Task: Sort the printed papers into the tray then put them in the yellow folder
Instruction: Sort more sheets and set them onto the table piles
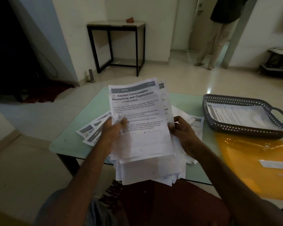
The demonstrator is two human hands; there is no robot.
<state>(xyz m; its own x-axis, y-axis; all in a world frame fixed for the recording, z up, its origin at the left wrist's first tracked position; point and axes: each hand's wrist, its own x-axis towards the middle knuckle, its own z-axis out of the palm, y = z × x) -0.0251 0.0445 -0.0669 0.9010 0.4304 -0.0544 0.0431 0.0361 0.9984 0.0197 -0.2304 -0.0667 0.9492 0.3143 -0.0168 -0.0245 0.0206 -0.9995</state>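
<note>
Head view, left to right.

Loose sheets (91, 129) lie fanned on the bench (67, 144), near its left edge.

The left grip (112, 129) has its thumb across the face of the top page and holds the paper stack (137, 115) tilted up off the bench. The right grip (181, 129) pinches the stack's right edge. Top page reads "Kitchen Consumables Restocking and Organization". Lower sheets sag unevenly over the near bench edge.

The tray (235, 129) sits well to the right with at least one printed sheet (240, 116) in it. The yellow folder (252, 160) lies flat just in front of the tray; I can't tell if they touch.

Risks as I see them:
- The stack isn't squared and its edges are staggered. Sliding the top page off with the thumb could drag a second page along, so two would land in the tray as one.
- The overhanging bottom sheets have little support. If I lift the upper stack or ease the right pinch, they may slide to the floor.
- The path to the tray crosses the folder, which looks glossy. A page released short would probably skid on it.
- The light is dim and the print near the left thumb is blurred, so I could misread a header and sort it wrong.
</note>
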